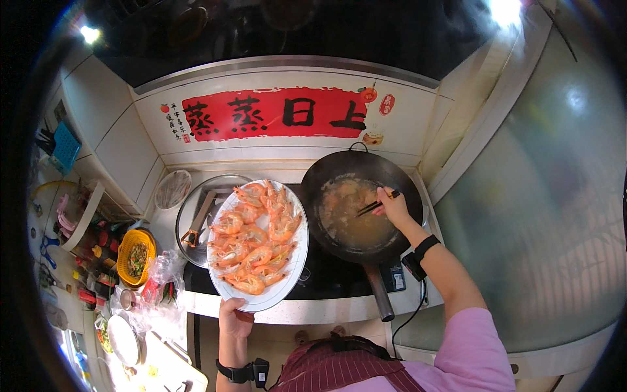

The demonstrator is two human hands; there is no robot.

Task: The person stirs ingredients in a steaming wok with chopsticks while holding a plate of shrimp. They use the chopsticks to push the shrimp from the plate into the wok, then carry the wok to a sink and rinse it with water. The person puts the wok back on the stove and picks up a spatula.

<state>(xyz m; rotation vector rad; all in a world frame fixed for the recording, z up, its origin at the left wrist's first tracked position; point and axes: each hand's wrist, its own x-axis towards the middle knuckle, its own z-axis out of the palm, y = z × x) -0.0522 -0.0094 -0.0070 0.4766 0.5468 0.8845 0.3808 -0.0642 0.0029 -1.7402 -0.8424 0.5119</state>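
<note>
My left hand [235, 316] grips the near rim of a white oval plate [293, 274], thumb on top. Orange-pink cooked shrimp [254, 240] with heads and shells on are heaped across the plate. My right hand [390, 206] holds a pair of dark chopsticks [372, 208] over a black wok [313, 181]. Cloudy, pale brown liquid [360, 225] with foam round its edge fills the wok's bottom. Pinkish pieces show near its far side, too blurred to tell what they are. The chopstick tips are at the liquid's surface; whether they pinch anything is unclear.
Behind the plate, a glass lid [183, 220] lies on the black cooktop [325, 279]. The wok's handle [378, 294] juts past the counter's front edge. At left are a yellow basket [122, 267], plastic bags [166, 267], an empty-looking white plate [122, 340] and a cutting board [169, 367].
</note>
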